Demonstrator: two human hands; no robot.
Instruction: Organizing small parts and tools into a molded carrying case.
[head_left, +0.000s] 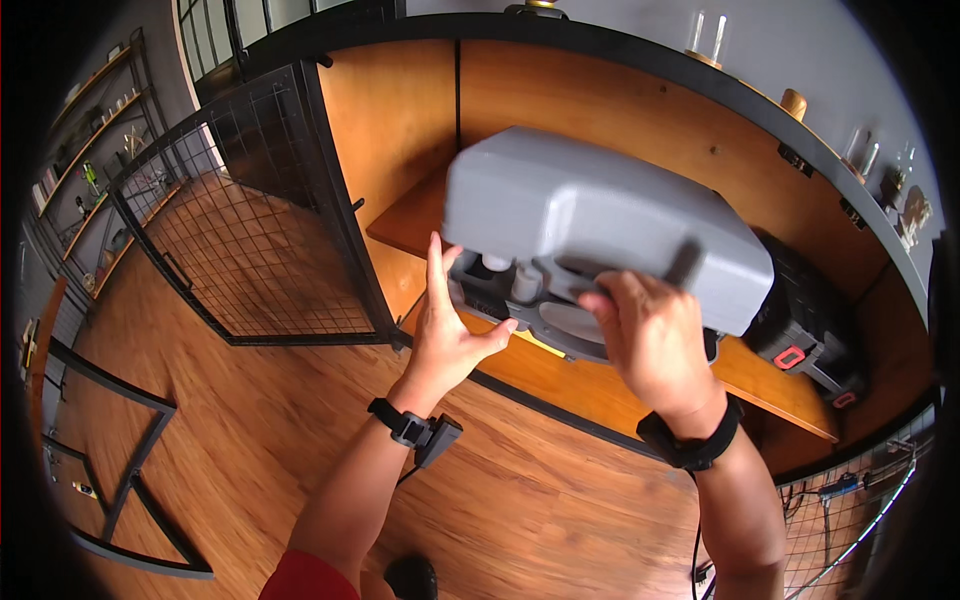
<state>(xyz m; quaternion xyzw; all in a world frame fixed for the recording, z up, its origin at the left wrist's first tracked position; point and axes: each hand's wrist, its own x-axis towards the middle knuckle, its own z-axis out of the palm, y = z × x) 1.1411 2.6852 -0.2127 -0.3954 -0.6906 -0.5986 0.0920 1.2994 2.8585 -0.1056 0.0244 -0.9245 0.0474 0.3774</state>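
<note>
A large grey plastic hard-shell case (600, 199) is tilted in the mouth of a wooden cabinet, its recessed, fitted side towards me. White-grey round parts (527, 281) and a dark slotted panel show in that recess. My left hand (450, 322) is at the case's lower left corner, thumb and fingers spread wide around it. Whether it bears any weight cannot be told. My right hand (656, 330) has its fingers curled at the handle area on the front of the case. The gripped part is mostly hidden behind the hand, and the hand is slightly blurred.
A wooden shelf (555, 382) runs below the case. Right of it stands a black toolbox (806, 322) with red latches. The cabinet's mesh door (247, 217) hangs open at left. A black metal frame (142, 450) is at far left. Glass domes (706, 37) stand on top.
</note>
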